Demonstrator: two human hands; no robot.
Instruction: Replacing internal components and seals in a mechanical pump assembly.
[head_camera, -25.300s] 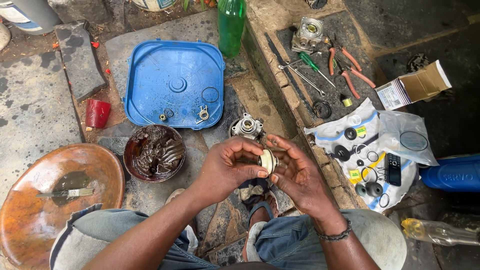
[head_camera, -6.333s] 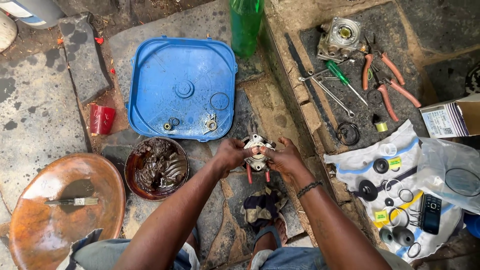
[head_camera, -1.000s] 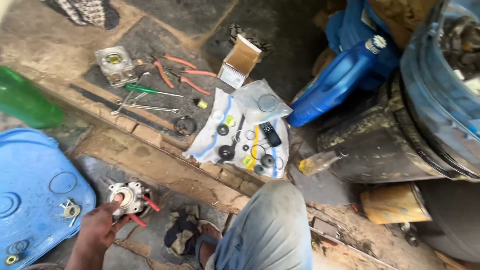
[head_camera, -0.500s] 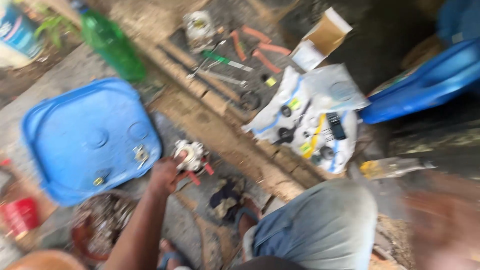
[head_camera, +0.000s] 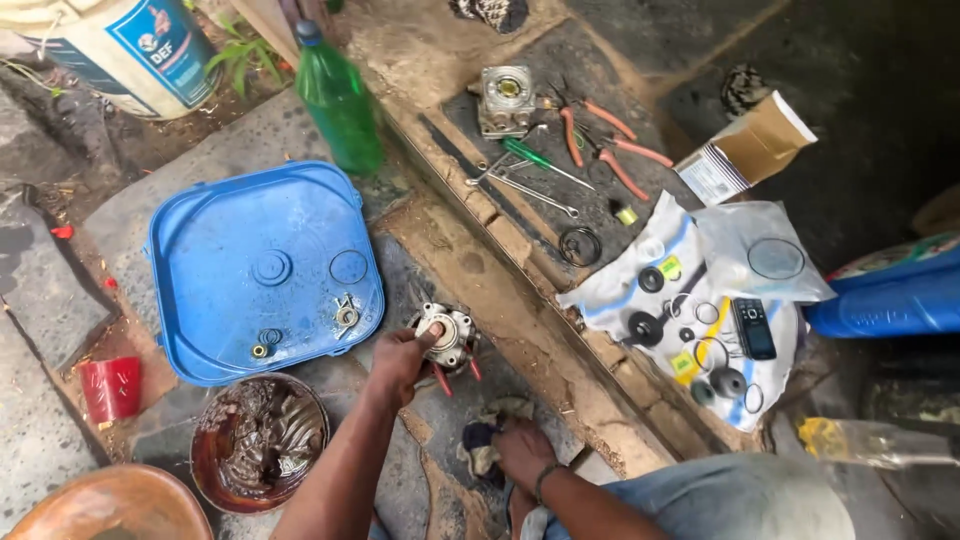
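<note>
- Left hand (head_camera: 400, 355): fingers closed around a small metal pump part (head_camera: 447, 335), thumb pressed on its round face; the part rests on the stone ground just right of the blue tray (head_camera: 230, 225).
- Right hand (head_camera: 522, 452): lies on a dirty rag (head_camera: 480, 440) on the ground below the part, fingers curled onto the cloth.
- Blue tray: bears small washers and a fitting near its lower edge.
- Bowl (head_camera: 258, 440): dark greasy contents, below the tray.
- Beyond the kerb: green bottle (head_camera: 338, 95), pliers (head_camera: 600, 140), white cloth (head_camera: 690, 300) with rubber rings and a phone (head_camera: 752, 328).
</note>
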